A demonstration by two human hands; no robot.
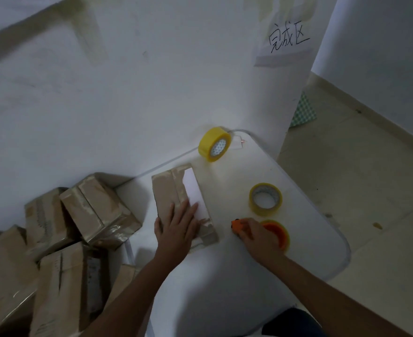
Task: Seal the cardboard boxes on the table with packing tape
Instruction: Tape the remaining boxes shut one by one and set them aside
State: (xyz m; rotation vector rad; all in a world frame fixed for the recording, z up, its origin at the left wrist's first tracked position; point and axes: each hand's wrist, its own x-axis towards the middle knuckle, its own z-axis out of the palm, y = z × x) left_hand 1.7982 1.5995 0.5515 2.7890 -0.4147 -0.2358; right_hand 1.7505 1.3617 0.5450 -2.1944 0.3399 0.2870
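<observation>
Overhead, the white rounded-corner table [298, 251] occupies the lower centre of the head view, set against a white wall. A heap of taped brown cardboard boxes [61, 239] lies off the table's left edge, stacked at mixed angles. On the table's left portion lies one flat brown cardboard box [169, 193] with a white label [195, 193] on its top face and strips of tape along its seam. The left hand [176, 227] rests flat on the near end of this box, fingers straight and spread, pressing the top surface. The right hand [256, 234] is on the table just right of the box, fingers curled around a small orange tool [236, 224], which shows only at its tip. Just right of this hand lies an orange-cored roll of tape [278, 233], partly covered by the hand. Beyond it lies a clear, yellowish roll of packing tape [265, 200], flat on the table. A yellow roll of tape [214, 144] stands on edge at the table's far edge, near the wall. A paper sign [287, 42] with handwritten characters hangs on the wall at upper right.
</observation>
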